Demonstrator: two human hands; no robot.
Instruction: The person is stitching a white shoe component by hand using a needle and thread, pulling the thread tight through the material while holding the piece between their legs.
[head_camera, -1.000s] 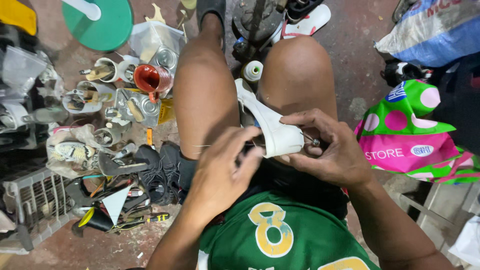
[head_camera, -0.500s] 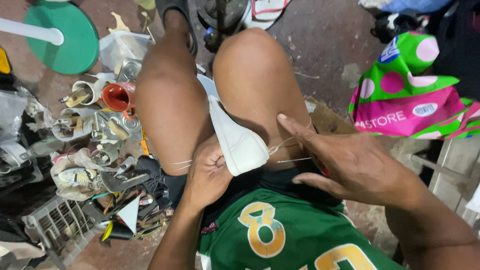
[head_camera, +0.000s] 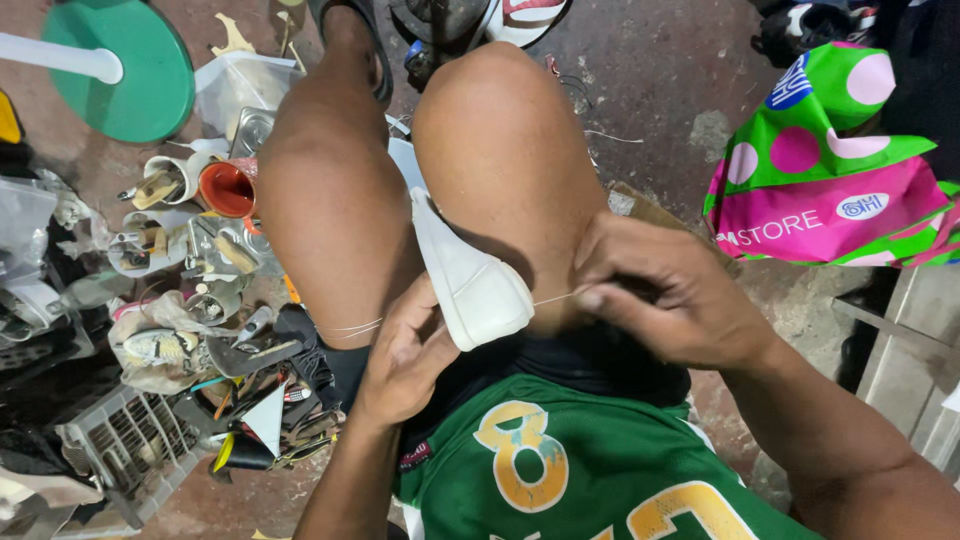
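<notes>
Shoe: wedged between the knees, long axis running away from the body.
Left hand: closed on the near end.
Right hand: pinched on thread, drawn taut rightward.

Two hands: left hand, right hand. One white shoe between two knees. One thread. One green stool. One orange cup. One spotted bag. One grey basket.

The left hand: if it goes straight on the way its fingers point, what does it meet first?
Probably the white shoe held between the knees: the left hand points up-right and its fingertips already touch the shoe's heel end.
</notes>
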